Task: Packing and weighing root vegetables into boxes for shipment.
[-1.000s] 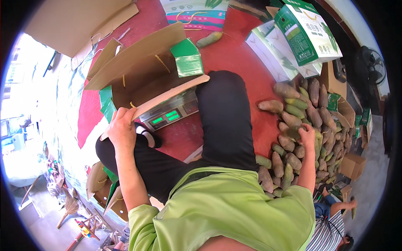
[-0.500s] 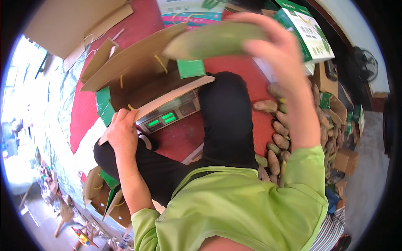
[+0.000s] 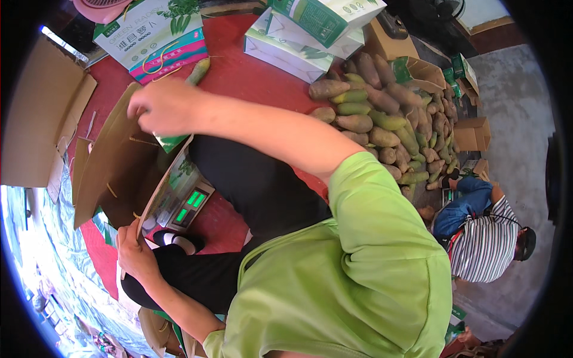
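A tall cardboard box point(image 3: 110, 161) with green corner pieces and yellow cord stands tilted in front of me. My left hand point(image 3: 136, 253) is closed on the near rim of its wall. Over the box's far right corner is my right hand point(image 3: 167, 107), its fingers curled against the top edge; what they hold, if anything, is hidden. A green radish point(image 3: 199, 70) shows partly behind my right wrist. Deep in the shaded box a green shape is too dark to make out. A scale point(image 3: 191, 206) with a lit green display sits beside the box, near my foot.
A big heap of radishes point(image 3: 382, 137) lies on the right. Printed gift boxes point(image 3: 313, 45) and a printed carton point(image 3: 155, 36) stand at the back of the red cloth point(image 3: 233, 65). A person point(image 3: 483, 238) in a striped top bends at the far right. Another cardboard box point(image 3: 36, 113) stands left.
My view has swung toward the right. The right hand came down from above with the radish to the box's corner; that radish no longer shows in it. The left hand still holds the box.
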`<action>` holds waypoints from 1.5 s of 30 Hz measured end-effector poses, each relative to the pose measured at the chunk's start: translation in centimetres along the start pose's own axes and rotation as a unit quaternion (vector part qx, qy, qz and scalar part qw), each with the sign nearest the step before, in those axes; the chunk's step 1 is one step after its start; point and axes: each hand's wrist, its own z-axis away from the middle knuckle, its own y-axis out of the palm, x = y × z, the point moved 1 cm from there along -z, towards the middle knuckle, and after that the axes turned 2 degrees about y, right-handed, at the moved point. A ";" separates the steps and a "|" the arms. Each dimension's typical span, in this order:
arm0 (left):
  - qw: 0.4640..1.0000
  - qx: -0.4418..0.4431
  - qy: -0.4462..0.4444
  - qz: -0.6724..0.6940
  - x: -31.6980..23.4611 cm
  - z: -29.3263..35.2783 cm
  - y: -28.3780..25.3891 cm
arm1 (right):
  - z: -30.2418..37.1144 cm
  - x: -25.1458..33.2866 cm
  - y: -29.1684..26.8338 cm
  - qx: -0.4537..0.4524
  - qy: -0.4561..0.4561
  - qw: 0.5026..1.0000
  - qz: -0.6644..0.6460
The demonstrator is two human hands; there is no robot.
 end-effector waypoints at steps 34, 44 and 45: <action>0.999 -0.032 0.019 0.006 -0.8 -0.9 0.7 | 27.7 -37.1 1.9 0.227 0.323 0.755 0.523; 0.999 -0.036 0.004 -0.020 -0.5 -1.5 0.5 | 27.7 -38.9 1.4 0.334 0.266 0.711 0.558; 0.999 -0.038 0.010 -0.021 -0.5 -1.6 0.4 | 27.7 -38.9 1.5 0.331 0.256 0.714 0.562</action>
